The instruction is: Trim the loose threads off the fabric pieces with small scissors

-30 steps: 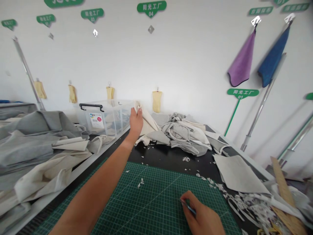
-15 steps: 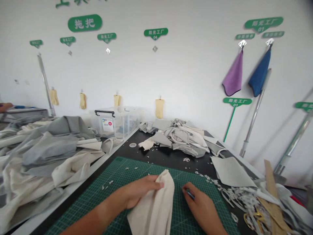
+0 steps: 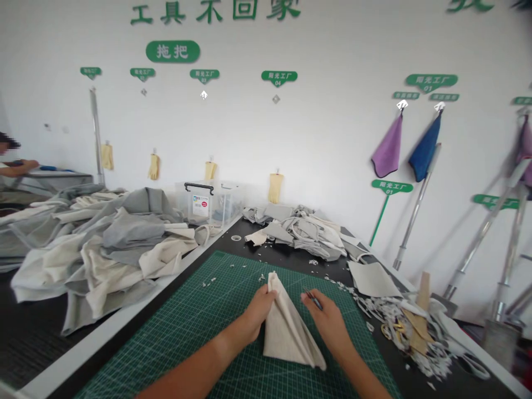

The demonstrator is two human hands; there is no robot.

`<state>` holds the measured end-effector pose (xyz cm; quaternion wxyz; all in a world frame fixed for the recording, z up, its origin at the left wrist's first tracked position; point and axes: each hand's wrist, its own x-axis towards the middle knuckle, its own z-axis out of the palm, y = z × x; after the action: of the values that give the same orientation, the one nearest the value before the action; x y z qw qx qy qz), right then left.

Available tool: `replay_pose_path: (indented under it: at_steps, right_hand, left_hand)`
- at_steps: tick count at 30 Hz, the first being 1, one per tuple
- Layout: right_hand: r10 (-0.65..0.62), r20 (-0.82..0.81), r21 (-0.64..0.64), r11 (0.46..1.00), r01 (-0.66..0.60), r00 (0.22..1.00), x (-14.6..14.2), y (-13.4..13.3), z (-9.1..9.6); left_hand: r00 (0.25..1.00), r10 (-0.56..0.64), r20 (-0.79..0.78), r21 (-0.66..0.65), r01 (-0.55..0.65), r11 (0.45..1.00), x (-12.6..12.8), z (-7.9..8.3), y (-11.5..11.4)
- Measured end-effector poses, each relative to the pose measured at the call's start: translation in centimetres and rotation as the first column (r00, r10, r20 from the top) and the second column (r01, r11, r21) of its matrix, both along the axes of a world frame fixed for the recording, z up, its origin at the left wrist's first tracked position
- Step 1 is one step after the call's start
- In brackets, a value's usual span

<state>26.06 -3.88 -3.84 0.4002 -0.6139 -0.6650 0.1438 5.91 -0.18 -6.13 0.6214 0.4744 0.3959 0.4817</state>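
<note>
Since half a second ago the cream cloth piece (image 3: 286, 327) has been drawn further onto the green cutting mat (image 3: 195, 327) and now stands as a peaked, tent-like fold at lower centre of the frame, where before it hung loose from the fingers; the view has also tipped up, showing more of the wall.

The left hand (image 3: 260, 313) pinches the cloth at its upper left edge, near the peak, with thumb and fingers closed on the fabric. The cloth spreads down and to the right from that pinch, its lower corner lying on the mat between the two forearms. The right hand (image 3: 328, 321) sits just beside the cloth's right slope, fingers curled shut around a thin dark tool (image 3: 312, 298) whose tip points up and left toward the peak; whether the tool touches the fabric cannot be told.

One cloth piece is in hand and one tool. Both forearms come in from the bottom edge and converge toward the fold, the left one long and angled from lower left, wrists low over the mat.

A heap of grey and cream fabric (image 3: 303, 235) lies beyond the mat, a larger heap (image 3: 103, 249) at left, a clear plastic box (image 3: 210, 202) behind it. Offcuts (image 3: 399, 316) litter the right. Four yellow gloves hang on the wall, and a purple cloth (image 3: 388, 149) and a blue cloth (image 3: 424, 149) at upper right. Another person's arm (image 3: 19, 166) shows at the left edge.
</note>
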Motion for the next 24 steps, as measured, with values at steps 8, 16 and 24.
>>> replay_pose_path:
  at_steps: [8,16,24]
  right_hand:
    - [0.012,0.035,-0.140,0.990,-0.007,0.999,-4.8,-4.3,-0.1]
    - [-0.056,0.118,-0.143,0.987,0.073,0.991,-3.3,-5.0,-0.3]
    - [-0.064,0.127,-0.128,0.988,0.080,0.990,-2.9,-5.2,-0.5]
  left_hand:
    - [0.974,-0.207,-0.097,-0.011,0.206,0.978,-0.3,-0.9,-1.2]
    - [0.912,-0.380,-0.157,0.036,0.390,0.920,-0.6,-0.2,-1.6]
    - [0.882,-0.422,-0.210,0.049,0.440,0.897,-0.9,1.1,-2.4]
